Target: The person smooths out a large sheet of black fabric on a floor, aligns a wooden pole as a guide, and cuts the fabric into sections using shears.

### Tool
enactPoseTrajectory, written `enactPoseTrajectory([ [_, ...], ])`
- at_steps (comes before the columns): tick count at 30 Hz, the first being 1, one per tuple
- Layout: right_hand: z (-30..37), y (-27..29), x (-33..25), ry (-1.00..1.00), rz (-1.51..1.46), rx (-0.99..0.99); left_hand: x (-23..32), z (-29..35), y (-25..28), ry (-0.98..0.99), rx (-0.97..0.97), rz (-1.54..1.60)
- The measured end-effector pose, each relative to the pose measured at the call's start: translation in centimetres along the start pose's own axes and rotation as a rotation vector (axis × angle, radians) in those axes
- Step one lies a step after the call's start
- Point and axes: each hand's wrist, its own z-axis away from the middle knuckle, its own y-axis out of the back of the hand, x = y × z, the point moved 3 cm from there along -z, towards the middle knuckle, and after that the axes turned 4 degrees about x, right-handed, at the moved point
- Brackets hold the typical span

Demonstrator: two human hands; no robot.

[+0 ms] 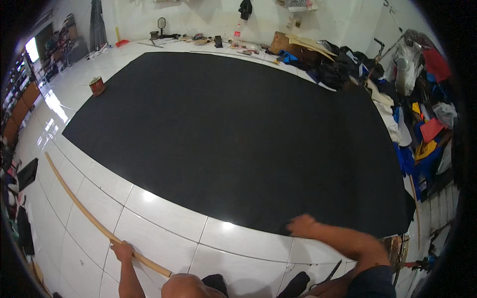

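Observation:
A large black sheet of fabric (238, 134) lies spread flat over the white tiled floor (164, 218). My right hand (301, 225) rests at the sheet's near edge, fingers bunched on the cloth; it is blurred. My left hand (122, 250) grips a long thin wooden stick (79, 203) that lies on the tiles and runs away to the upper left. My head and knees show at the bottom edge.
A small red tin (97, 86) stands by the sheet's far left corner. Piles of coloured cloth scraps (422, 134) line the right side. Cardboard and tools (298, 47) lie along the far wall. Shelves (20, 94) stand at the left.

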Motion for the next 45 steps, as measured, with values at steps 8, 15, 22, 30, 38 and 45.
enactPoseTrajectory([
  [8,12.0,-4.5,6.9,-0.318,-0.148,-0.066,23.8,-0.6,2.5,-0.825,-0.11,-0.181],
  [15,4.2,3.7,3.2,-0.198,-0.565,0.44,48.1,29.5,6.2,-1.506,-0.439,-0.363],
  [22,-1.8,3.7,4.7,-0.117,-0.801,0.556,39.2,48.3,-5.0,-1.803,-0.873,-0.056],
  [30,-1.3,-4.9,14.4,-0.537,-1.044,0.775,35.2,50.5,-7.9,-1.856,-0.582,-0.129],
  [38,1.2,-11.4,16.6,-0.664,-1.326,1.109,33.7,51.8,-7.3,-1.867,-0.533,-0.12],
  [45,12.0,-20.4,5.5,-0.966,-1.245,1.236,33.2,57.8,-8.0,-1.946,-0.657,0.067],
])
